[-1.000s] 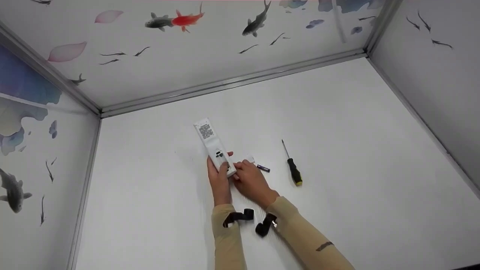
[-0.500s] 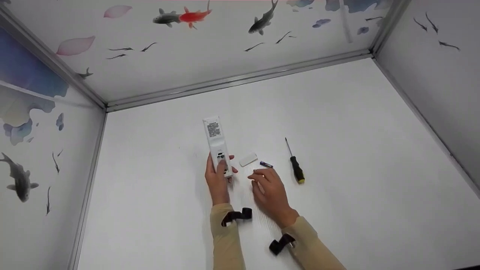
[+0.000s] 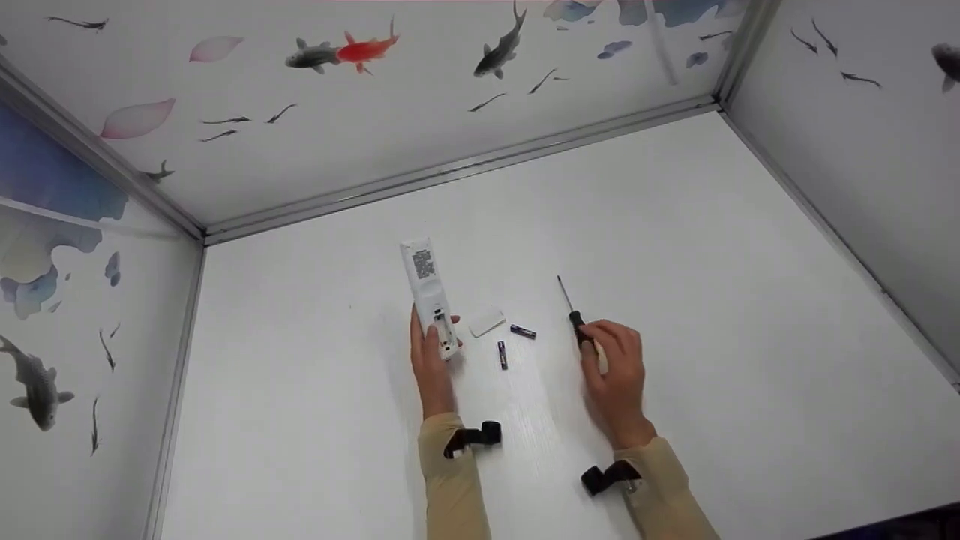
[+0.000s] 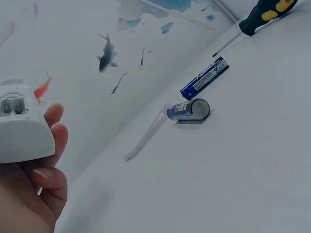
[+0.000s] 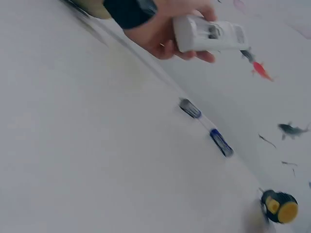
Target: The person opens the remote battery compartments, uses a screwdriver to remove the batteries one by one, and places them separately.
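My left hand (image 3: 433, 375) holds a white remote control (image 3: 422, 281) with its back facing up and its battery compartment uncovered. The thumb lies along the compartment's edge, and fingertips show past the far side. My right hand (image 3: 619, 367) is at the black and yellow screwdriver (image 3: 576, 319), thumb and fingers curled about its handle; the shaft points away from me. One battery (image 3: 502, 355) lies between the hands, and a second battery (image 3: 523, 331) rests just beyond it. In the left wrist view the screwdriver's handle (image 4: 267, 15) is cut off at the top.
A white battery cover (image 3: 487, 322) lies beside the remote, left of the batteries. Printed white walls (image 3: 450, 90) with fish enclose the white tabletop (image 3: 300, 420) at the back and sides, meeting it at a metal rail (image 3: 465, 169).
My right hand has moved from the remote's lower end out right to the screwdriver. One more battery now lies on the table, and the compartment looks empty. The left hand keeps holding the remote.
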`<move>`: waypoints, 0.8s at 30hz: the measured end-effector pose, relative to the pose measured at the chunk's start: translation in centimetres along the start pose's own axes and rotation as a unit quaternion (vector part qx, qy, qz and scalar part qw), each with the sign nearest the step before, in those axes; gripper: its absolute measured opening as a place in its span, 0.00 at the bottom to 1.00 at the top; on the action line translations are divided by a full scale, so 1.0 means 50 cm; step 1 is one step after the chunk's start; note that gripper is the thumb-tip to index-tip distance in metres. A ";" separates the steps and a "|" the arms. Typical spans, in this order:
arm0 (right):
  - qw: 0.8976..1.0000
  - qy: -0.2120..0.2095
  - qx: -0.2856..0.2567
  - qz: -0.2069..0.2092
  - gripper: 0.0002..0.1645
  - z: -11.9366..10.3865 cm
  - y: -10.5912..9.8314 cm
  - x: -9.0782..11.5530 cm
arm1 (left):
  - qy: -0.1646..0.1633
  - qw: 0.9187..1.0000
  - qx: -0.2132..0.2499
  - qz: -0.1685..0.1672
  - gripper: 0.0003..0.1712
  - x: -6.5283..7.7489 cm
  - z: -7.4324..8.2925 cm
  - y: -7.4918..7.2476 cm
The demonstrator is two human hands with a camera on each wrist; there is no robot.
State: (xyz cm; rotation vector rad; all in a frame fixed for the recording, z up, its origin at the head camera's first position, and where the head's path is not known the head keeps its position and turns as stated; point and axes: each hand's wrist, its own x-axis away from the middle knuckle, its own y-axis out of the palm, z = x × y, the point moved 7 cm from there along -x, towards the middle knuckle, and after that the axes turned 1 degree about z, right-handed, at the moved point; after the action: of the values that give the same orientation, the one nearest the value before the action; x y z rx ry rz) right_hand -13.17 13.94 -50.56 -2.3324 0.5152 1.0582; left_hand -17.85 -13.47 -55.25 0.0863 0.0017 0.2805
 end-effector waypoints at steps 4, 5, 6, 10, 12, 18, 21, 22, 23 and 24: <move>0.998 0.057 0.016 0.012 0.19 0.053 -0.037 -0.008 | -0.012 0.998 -0.061 -0.006 0.27 -0.002 -0.002 0.006; 0.997 0.069 0.023 0.009 0.20 0.064 -0.041 -0.008 | -0.011 0.996 -0.091 -0.005 0.28 -0.003 -0.001 0.008; 0.997 0.076 0.028 0.005 0.21 0.072 -0.043 -0.009 | -0.009 0.992 -0.129 0.000 0.28 -0.004 0.000 0.009; 0.995 0.082 0.046 -0.025 0.23 0.086 -0.038 -0.009 | -0.006 0.951 -0.306 0.041 0.31 -0.008 0.004 0.008; 0.995 0.081 0.044 -0.034 0.23 0.086 -0.034 -0.007 | -0.013 0.922 -0.383 0.060 0.33 -0.005 0.004 0.006; 0.994 0.083 0.052 -0.048 0.23 0.083 -0.027 -0.004 | -0.031 0.854 -0.513 0.084 0.37 0.010 0.001 0.010; 0.993 0.090 0.055 -0.051 0.22 0.083 -0.024 -0.004 | -0.025 0.835 -0.543 0.080 0.36 0.018 0.000 0.020; 0.993 0.091 0.057 -0.051 0.22 0.083 -0.023 -0.004 | -0.022 0.829 -0.553 0.078 0.36 0.020 0.000 0.023; 0.993 0.093 0.056 -0.051 0.22 0.083 -0.022 -0.004 | -0.020 0.824 -0.561 0.078 0.36 0.022 0.000 0.025; 0.993 0.092 0.059 -0.051 0.22 0.082 -0.020 -0.003 | -0.017 0.819 -0.568 0.079 0.36 0.024 0.001 0.027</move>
State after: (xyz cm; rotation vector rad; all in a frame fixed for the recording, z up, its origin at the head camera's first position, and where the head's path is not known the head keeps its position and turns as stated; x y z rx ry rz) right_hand -15.09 17.22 -52.40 -2.3363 0.5056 0.7496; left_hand -17.08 -11.86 -55.10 -1.1139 -0.2110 0.4083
